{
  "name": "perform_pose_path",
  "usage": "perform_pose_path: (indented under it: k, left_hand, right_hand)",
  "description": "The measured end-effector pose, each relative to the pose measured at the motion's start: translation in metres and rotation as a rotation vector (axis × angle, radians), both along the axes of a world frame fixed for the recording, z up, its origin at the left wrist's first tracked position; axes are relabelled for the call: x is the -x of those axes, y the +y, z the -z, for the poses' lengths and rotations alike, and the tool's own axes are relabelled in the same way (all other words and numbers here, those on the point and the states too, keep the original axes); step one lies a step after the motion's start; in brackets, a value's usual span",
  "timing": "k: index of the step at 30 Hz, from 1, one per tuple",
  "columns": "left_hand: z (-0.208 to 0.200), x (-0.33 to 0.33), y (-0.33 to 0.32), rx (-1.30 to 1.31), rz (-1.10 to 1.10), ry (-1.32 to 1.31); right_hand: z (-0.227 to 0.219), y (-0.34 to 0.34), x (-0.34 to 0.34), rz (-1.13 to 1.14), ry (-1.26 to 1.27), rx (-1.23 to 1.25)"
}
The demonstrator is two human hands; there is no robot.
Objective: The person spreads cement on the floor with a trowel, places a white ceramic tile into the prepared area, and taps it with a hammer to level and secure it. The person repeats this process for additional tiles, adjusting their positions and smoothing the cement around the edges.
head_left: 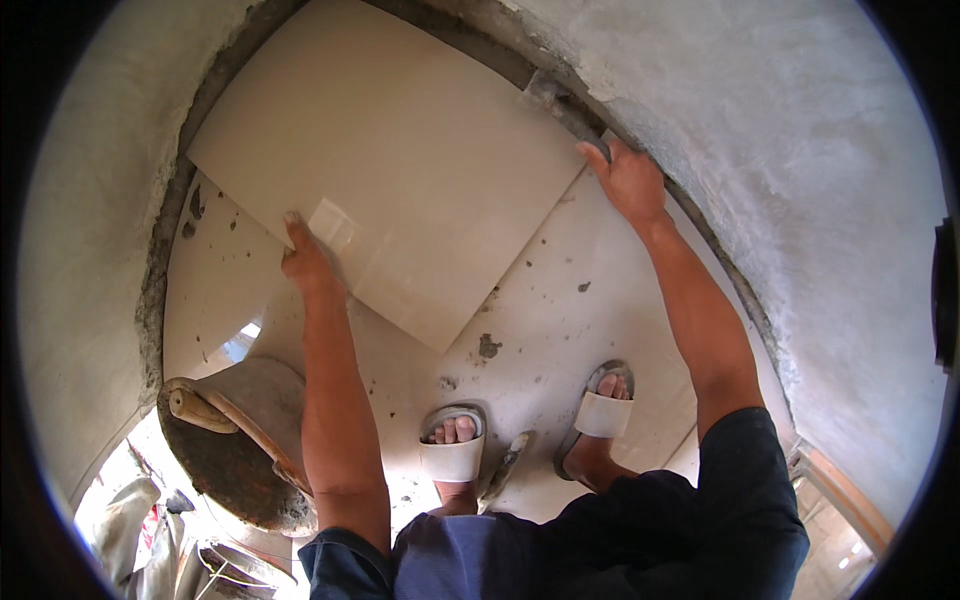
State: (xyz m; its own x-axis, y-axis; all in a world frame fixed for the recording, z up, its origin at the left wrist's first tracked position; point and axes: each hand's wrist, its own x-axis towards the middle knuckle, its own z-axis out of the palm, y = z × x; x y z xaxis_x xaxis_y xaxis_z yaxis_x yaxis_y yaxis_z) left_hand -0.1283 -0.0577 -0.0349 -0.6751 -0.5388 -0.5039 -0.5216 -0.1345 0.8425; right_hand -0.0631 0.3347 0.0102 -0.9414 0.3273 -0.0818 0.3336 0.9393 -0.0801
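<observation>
Closest to me, nearer than the large beige tile, two feet stood in sandals with pale straps, and a narrow, dirty strip lay between them. Left of the feet, off the tile's near-left side, sat a stained round container, a wooden handle across its mouth. Pale floor tiles, spotted with grey lumps, ran up to the big tile and under its near edges, for it overlapped them, one corner pointing back at the feet. At its near-left edge the left hand was partly curled, one digit lying on the upper face. The right hand was bent at the tile's right corner, thumb stretched out to it. With their undersides hidden, I could not tell whether either hand had a firm hold. Beyond the tile's far edge ran a dark, rough gap, and grey plastered walls rose to its left and right.
</observation>
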Motion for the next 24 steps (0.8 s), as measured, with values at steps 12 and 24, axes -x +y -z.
perform_pose_path:
  k: [12, 24]
  left_hand:
    - [0.000, 0.000, 0.001, 0.033, -0.002, -0.090]
    - [0.007, 0.000, -0.003, 0.032, -0.015, -0.002]
  right_hand:
    - [-0.025, 0.008, -0.039, -0.138, 0.097, 0.099]
    - [0.012, 0.046, -0.245, -0.196, -0.116, 0.093]
